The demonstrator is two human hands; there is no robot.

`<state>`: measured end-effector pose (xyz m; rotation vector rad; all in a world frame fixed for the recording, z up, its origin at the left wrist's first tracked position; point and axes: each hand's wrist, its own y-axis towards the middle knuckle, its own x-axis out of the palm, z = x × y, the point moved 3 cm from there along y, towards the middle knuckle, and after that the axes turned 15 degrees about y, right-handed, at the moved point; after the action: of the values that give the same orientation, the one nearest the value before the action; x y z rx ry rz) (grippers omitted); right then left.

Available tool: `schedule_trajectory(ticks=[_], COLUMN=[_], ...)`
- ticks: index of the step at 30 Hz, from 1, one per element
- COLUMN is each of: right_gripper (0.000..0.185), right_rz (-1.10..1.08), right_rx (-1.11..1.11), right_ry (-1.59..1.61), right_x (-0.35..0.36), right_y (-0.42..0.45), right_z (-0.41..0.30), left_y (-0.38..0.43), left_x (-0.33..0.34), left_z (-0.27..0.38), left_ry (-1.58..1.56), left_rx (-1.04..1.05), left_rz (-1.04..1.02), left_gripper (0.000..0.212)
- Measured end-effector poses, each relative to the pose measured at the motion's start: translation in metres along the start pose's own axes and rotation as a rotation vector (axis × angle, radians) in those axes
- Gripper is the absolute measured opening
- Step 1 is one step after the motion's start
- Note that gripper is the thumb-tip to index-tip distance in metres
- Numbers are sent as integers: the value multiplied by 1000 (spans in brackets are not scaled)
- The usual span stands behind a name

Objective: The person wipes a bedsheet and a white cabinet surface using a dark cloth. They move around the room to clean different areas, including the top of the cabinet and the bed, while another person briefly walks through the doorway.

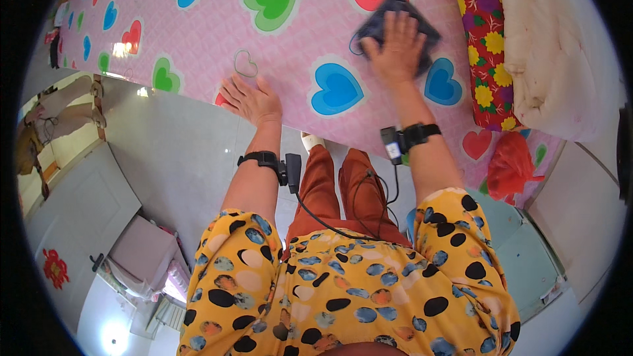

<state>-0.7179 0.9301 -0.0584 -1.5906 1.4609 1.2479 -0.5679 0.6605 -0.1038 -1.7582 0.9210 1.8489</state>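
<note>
My right hand (396, 49) lies flat, fingers spread, on a dark cloth (428, 32) whose edges look blurred. A thin blue loop shows at the cloth's left side. Beneath it is a glossy pink cover (296, 47) printed with red, green and blue hearts, spread over a raised surface. Lower and to the left, my left hand (252, 101) rests palm down near the cover's front edge, its fingers apart and nothing in it. Both wrists wear black straps with small devices, and cables run from these towards my waist.
To the right lie a red floral fabric piece (487, 49) and a folded cream quilt (539, 54). A red plastic bag (512, 168) sits at the right front corner. Left on the tiled floor (168, 143) side stands a white door (79, 217); another person's legs (69, 109) show beyond.
</note>
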Motion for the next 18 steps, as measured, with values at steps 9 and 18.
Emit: schedule_trajectory(ticks=[9,18], right_gripper=[62,64], right_rz=[-461,75], right_rx=[-545,92], right_ry=[331,-34], right_x=[-9,7], right_y=[-87,107], right_z=[-82,48], left_y=[-7,-11], left_x=[-13,-13], left_z=[0,3], left_ry=[-7,11], left_rx=[12,49], left_rz=[33,-2], left_gripper=[65,68])
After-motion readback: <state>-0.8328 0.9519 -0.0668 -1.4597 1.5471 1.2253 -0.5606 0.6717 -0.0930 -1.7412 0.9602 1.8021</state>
